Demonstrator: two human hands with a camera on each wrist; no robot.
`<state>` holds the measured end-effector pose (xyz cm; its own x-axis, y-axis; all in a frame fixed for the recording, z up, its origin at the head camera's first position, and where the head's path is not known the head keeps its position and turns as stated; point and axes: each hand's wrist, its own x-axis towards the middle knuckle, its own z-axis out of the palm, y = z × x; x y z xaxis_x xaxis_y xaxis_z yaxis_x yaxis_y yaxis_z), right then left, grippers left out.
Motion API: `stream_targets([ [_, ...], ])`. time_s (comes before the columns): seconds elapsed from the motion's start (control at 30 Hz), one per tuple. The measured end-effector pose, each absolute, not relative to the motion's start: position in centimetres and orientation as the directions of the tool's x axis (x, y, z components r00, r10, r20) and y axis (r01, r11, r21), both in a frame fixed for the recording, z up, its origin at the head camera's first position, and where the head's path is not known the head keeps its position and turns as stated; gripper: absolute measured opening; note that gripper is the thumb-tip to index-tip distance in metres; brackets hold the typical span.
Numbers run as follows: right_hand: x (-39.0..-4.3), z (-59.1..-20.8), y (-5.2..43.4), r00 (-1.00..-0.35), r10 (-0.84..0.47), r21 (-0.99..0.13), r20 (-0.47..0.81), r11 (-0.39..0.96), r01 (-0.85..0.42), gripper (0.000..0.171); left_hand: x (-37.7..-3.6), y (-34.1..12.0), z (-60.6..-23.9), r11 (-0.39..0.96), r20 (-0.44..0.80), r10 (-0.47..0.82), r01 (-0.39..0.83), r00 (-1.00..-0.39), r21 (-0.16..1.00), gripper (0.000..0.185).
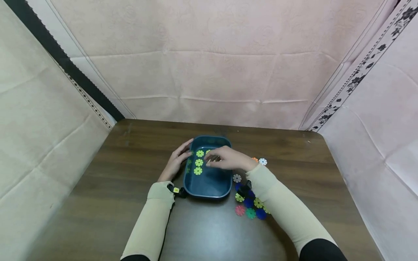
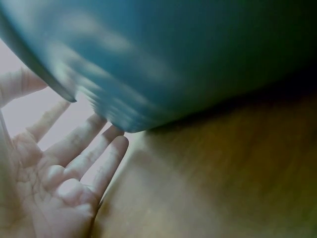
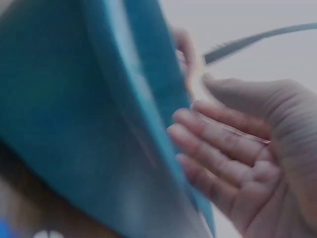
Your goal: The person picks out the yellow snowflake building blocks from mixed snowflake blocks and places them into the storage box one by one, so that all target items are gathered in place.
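L hand [image 1: 176, 159]: fingers straight, flat vs tray's left wall; keep bracing.
Tray [image 1: 206, 186]: table centre, green discs [image 1: 198, 162] lined up inside.
R hand [image 1: 225, 158]: over tray, fingers loosely bent; can't tell if pinching a disc. Lower slow, beside row.
Loose discs [image 1: 250, 206]: just right of tray.

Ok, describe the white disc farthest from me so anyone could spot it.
On the dark wooden table, look just right of the blue tray, beyond the right hand. The white notched disc lies beside an orange disc, apart from the colourful pile nearer the person.
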<state>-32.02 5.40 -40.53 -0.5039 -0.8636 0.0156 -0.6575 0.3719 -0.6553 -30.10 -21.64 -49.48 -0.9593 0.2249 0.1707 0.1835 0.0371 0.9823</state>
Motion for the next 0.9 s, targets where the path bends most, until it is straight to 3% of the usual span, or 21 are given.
stream_targets([
  [0.2,-30.0,-40.3,11.5,-0.686,-0.683,-0.757,0.251,0.303,-0.579,0.022,-30.1,-21.4,-49.7,0.040,0.189,0.220,0.203,-0.957,0.978,0.051],
  [0.33,-28.5,-41.5,15.9,-0.777,-0.544,-0.815,0.316,0.264,-0.516,0.022,-30.1,-21.4,-49.7,0.035,0.185,0.215,0.197,-0.959,0.980,0.050],
  [0.57,-26.1,-45.4,22.0,-0.880,-0.360,-0.880,0.309,0.243,-0.408,0.021,-30.1,-21.5,-49.5,0.045,0.172,0.203,0.184,-0.964,0.982,0.050],
  [0.8,-23.7,-49.2,25.8,-0.920,-0.247,-0.939,0.304,0.082,-0.333,0.018,-30.2,-21.4,-49.6,0.037,0.167,0.209,0.179,-0.963,0.983,0.051],
  [0.9,-22.5,-49.8,26.5,-0.931,-0.261,-0.938,0.255,0.169,-0.304,0.017,-30.1,-21.5,-49.5,0.035,0.152,0.208,0.163,-0.966,0.986,0.051],
])
